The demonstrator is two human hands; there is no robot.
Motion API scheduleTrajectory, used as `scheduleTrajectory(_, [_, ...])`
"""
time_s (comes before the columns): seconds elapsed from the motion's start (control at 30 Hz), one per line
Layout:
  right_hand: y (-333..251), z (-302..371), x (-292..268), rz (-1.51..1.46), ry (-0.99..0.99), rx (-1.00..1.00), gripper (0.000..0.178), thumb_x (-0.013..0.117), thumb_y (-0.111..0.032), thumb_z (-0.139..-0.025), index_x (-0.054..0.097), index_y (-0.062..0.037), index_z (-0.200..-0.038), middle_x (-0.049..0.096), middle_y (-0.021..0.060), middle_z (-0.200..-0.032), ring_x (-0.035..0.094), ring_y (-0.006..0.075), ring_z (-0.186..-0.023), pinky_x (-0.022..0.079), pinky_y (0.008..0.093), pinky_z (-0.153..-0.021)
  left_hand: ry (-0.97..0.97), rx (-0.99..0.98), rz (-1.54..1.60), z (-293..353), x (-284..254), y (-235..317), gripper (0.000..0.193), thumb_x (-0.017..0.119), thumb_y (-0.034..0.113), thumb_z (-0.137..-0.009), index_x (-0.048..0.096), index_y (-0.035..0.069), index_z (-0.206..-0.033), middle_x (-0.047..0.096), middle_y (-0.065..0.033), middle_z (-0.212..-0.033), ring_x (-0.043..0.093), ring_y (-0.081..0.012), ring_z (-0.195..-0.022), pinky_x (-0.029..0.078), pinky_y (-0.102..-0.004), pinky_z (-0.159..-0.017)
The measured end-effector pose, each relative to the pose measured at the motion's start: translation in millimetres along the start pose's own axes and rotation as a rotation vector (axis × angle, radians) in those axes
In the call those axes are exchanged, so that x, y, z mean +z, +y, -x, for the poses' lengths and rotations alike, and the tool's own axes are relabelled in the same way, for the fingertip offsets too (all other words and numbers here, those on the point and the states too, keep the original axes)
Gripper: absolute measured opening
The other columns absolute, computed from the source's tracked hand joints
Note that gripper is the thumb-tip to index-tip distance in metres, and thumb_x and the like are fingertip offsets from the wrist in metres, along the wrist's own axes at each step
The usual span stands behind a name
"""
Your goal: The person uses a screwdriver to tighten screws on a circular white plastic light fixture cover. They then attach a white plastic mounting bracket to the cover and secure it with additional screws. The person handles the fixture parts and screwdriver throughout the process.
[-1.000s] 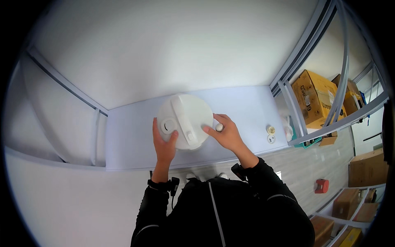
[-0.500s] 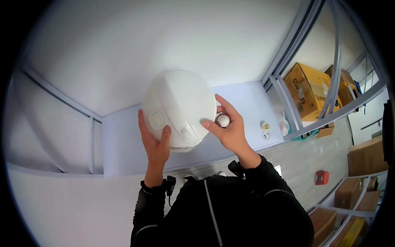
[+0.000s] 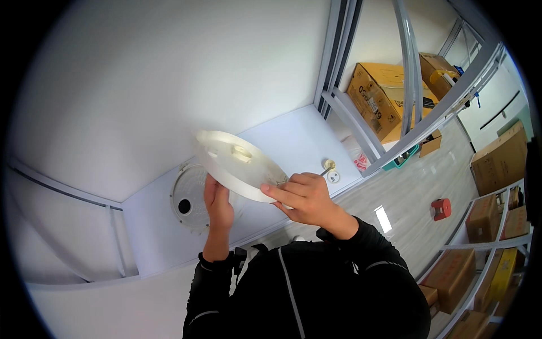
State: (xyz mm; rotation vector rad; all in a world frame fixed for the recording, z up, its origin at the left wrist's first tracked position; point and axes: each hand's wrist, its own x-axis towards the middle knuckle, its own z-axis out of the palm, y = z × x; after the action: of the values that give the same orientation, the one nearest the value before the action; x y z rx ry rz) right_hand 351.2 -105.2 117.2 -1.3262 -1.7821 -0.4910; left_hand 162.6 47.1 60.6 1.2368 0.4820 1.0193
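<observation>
A white domed appliance cover (image 3: 234,164) is raised and tilted above the table, its hollow cream inside turned into view. My right hand (image 3: 307,198) grips its right rim, thumb on the edge. A thin shaft (image 3: 326,170), like a screwdriver's, sticks out past those fingers; its handle is hidden. My left hand (image 3: 219,206) is closed at the cover's lower left edge, its fingertips partly hidden by the rim. Below and to the left, a round whitish appliance body (image 3: 192,217) with a dark round opening rests on the table, partly covered by my left hand and the cover.
On the pale table (image 3: 271,127) a small round container (image 3: 329,164) and a white disc (image 3: 333,177) lie near the right end. Grey frame posts (image 3: 361,124) rise there, with a yellow carton (image 3: 384,101) beyond. A red stool (image 3: 441,209) stands on the floor near shelved boxes (image 3: 451,277).
The cover has come up off the body and tipped, showing its inside and the body underneath. My right hand has shifted its grip on the rim, and the view has swung right.
</observation>
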Motion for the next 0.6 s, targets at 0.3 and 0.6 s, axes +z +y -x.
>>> scheduleTrajectory(0.3, [33.8,51.3,-17.8,0.142,-0.192,0.007,0.067,0.078,-0.008,-0.072,0.075,-0.0342,-0.134,0.058,-0.0098,-0.074,0.052,0.0134,-0.059,0.042,0.0283,-0.046,-0.077,-0.373,0.474,15.7,50.4,-30.5,0.077,0.031,0.061,-0.113,0.026,0.007,-0.168,0.038,-0.0143,-0.17,0.044,-0.032,-0.153,0.041,-0.0486,-0.123])
scheduleTrajectory(0.6, [41.6,68.9,-26.3,0.055,-0.246,-0.089,0.061,0.069,-0.015,-0.079,0.075,-0.0364,-0.136,0.049,-0.0069,-0.075,0.05,0.014,-0.063,0.044,0.03,-0.047,-0.137,-0.164,0.45,25.8,44.7,-74.1,0.08,0.049,0.057,-0.11,0.028,0.005,-0.167,0.041,-0.0127,-0.169,0.044,-0.0339,-0.152,0.039,-0.0515,-0.124])
